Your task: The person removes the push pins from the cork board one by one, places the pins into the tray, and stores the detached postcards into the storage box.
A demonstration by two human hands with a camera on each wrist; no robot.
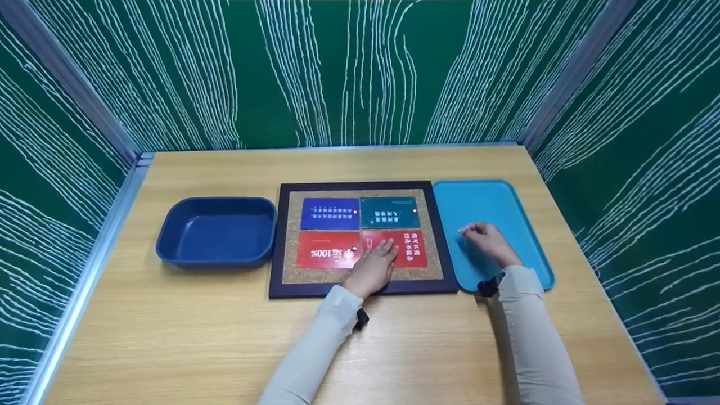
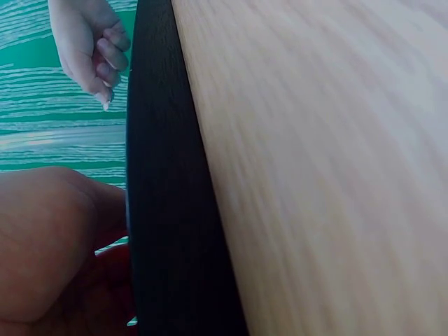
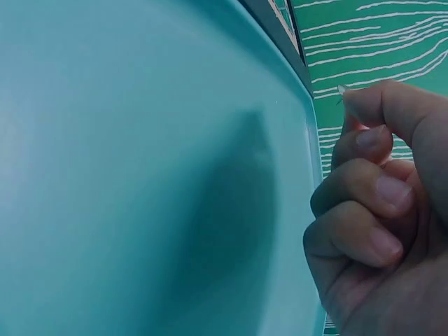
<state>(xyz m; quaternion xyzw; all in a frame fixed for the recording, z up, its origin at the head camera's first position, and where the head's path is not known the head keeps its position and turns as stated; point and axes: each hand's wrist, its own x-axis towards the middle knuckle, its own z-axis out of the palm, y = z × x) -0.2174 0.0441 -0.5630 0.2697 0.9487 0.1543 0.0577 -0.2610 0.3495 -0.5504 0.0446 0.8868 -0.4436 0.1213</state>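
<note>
A cork board in a dark frame lies flat on the table. Upon it, a blue card and a green card sit in the far row. Nearer are one red card and another red card on the right. My left hand rests with extended fingers on the right red card, covering part of it. Over the blue-green tray, my right hand pinches a small thumbtack between thumb and forefinger, its thin point showing in the right wrist view.
A deep dark-blue bin stands left of the board. The tray adjoins the board's right side. Small pin heads show on the blue, green and left red cards. Green panels with white wavy lines enclose the wooden table.
</note>
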